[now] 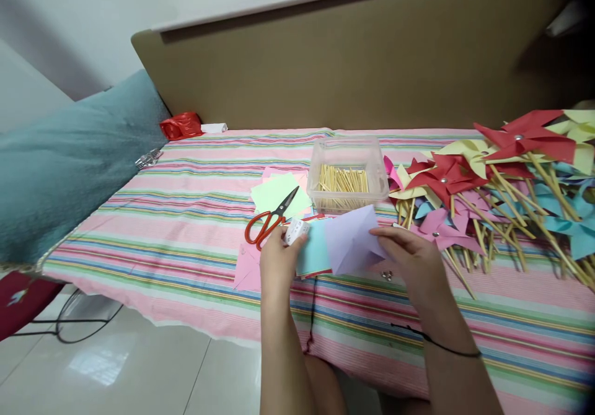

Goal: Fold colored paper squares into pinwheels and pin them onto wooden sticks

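Observation:
My left hand [280, 255] is closed around a small white block with grey marks [296, 231], its kind unclear. Between the thumb and fingers of my right hand [411, 255] is the edge of a purple paper sheet [351, 241], lifted and bent, with cut or crease lines. The sheet's left side overlaps a turquoise paper [315, 248] that has red paper showing under it. Just beyond my left hand lie red-handled scissors [272, 218], blades apart, partly over pale green paper [279, 193]. A cut pink sheet [247, 268] lies left of my left wrist.
A clear plastic box [379, 183] holds many short wooden sticks [344, 181]. Finished paper pinwheels [444, 179] are heaped on the right. Small metal fasteners [387, 275] lie near my right hand. A red plastic bag [181, 126] sits far left on the striped cloth [195, 217].

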